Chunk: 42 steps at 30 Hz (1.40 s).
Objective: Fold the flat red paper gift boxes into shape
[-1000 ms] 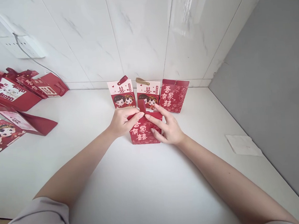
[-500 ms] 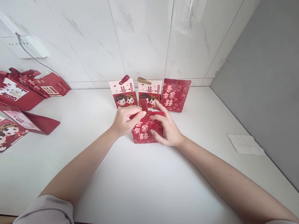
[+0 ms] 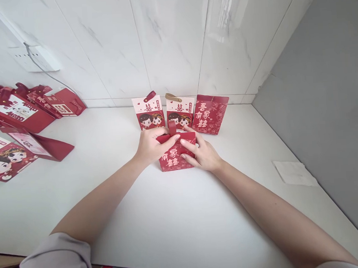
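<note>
- Far left, a flat-faced red-and-white paper carton printed with a cartoon couple [image 3: 10, 158] lies on the glossy white tabletop [image 3: 172, 216], cut off by the frame.
- Just beyond it, a red card box with a pale pink panel [image 3: 40, 145] leans beside a crowded row of strapped red paper boxes [image 3: 36, 115] near the tiled wall.
- Left of centre, a red-and-white upright card box with a dark red strap [image 3: 149, 113] stands by the wall, behind the person's left hand [image 3: 152, 146].
- That hand pinches the top of a small red card box with pink lettering [image 3: 172, 162], thumb in front, at the foot of its upright red strap [image 3: 173, 128]. Pressing too hard there could crease the thin card or skew the strap.
- The box sits at centre, between both hands, apparently upright on the tabletop. Uneven force from either side could twist it or make it skid.
- Just behind, a red-and-white card box with a tan strap [image 3: 179, 109] risks being toppled if knuckles push back.
- The right hand [image 3: 206, 152] grasps the box's other side, fingertips on its front; the rear fingers' grip is partly hidden. Should it slacken, the top edge could gape.
- Farther right stand a taller red patterned card box [image 3: 211, 113] and, lying well apart, a thin white sheet [image 3: 295, 173].
</note>
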Motion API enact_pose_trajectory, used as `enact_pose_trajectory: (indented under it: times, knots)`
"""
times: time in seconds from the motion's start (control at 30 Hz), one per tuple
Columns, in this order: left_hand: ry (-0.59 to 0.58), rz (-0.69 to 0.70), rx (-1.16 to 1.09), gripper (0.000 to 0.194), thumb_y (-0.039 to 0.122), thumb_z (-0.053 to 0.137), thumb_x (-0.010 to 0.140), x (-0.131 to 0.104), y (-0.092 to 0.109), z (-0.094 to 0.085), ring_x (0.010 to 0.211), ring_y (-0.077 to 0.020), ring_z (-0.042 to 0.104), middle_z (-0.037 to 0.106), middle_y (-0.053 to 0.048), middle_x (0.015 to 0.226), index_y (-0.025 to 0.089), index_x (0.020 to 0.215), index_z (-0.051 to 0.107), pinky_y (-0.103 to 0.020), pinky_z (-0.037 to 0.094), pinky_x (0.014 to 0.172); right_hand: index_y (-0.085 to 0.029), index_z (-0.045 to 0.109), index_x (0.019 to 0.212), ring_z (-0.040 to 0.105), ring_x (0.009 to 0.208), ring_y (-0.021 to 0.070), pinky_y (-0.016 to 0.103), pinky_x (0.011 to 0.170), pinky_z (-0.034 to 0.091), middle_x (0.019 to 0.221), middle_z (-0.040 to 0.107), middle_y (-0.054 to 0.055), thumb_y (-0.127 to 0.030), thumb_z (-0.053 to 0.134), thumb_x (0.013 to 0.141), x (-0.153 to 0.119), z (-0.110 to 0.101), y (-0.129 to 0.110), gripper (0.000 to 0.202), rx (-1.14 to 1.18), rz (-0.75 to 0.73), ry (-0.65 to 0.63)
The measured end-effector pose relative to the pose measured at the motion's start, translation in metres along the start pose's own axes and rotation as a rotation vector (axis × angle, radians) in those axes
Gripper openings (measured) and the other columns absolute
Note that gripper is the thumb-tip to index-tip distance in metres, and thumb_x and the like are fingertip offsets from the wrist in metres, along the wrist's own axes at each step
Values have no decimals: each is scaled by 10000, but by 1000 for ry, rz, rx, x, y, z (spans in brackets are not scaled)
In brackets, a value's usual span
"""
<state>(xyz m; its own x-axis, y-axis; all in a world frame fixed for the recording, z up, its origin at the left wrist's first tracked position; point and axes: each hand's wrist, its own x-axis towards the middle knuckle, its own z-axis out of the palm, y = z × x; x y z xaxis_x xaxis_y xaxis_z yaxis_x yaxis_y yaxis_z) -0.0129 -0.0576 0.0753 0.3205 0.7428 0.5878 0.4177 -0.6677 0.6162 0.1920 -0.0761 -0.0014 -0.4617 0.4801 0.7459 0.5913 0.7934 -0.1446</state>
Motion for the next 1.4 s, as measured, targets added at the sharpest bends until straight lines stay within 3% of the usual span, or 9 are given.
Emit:
enact_pose_trajectory:
  times: [0.1,0.2,0.3,0.37,0.47,0.6,0.83,1.4]
  knots:
    - [48,35,16,231,365,724,790,1,-7,1,607,-152,629,702,-32,679,151,705,709,-267,488,577,-426,-104,1524,543,1279,297,445,935,557,1628,158,71,-359,550,939,-1,0,0,880,122,104,16]
    - [93,46,-99,219,376,733,788,-4,-22,7,771,-186,685,738,-52,855,165,845,715,-289,544,714,-318,-125,1543,646,1125,284,437,918,562,1527,401,121,-472,563,917,-2,0,3,943,343,376,-47]
    - [127,-78,-263,440,440,686,827,-14,-48,22,1039,-236,666,686,-97,1165,186,1178,605,-341,549,883,-275,120,1551,681,1041,280,444,906,562,1316,625,99,-558,522,918,-4,1,14,802,532,609,-190]
    - [22,-225,-346,554,508,619,864,-20,-66,32,1143,-266,625,637,-120,1269,184,1299,510,-387,528,956,-250,334,1483,655,1099,284,455,960,533,1279,651,87,-577,540,902,-6,2,26,697,616,665,-245]
    - [-220,-364,-459,597,587,481,915,-22,-87,37,1254,-290,555,585,-114,1359,194,1364,472,-433,458,1064,-237,470,1401,602,1191,280,452,1044,478,1345,613,73,-580,580,878,-7,1,39,635,725,693,-230]
    - [-332,-351,-495,627,606,449,923,-16,-94,32,1364,-294,446,514,-66,1452,235,1429,445,-433,368,1151,-292,438,1446,520,1304,273,454,1143,371,1444,537,22,-588,508,919,-6,-2,43,609,779,724,-212]
    - [-320,-336,-460,675,655,362,930,-11,-95,28,1309,-308,510,582,-94,1380,164,1347,566,-444,340,1166,-337,324,1511,391,1412,251,445,1200,264,1542,408,-31,-527,467,952,-11,-1,48,607,753,728,-218]
    - [-266,-325,-411,657,666,413,905,-13,-98,30,1268,-298,549,625,-103,1324,163,1277,614,-433,385,1130,-297,390,1480,565,1248,284,473,1126,381,1459,522,31,-584,474,934,-8,-4,47,622,658,698,-236]
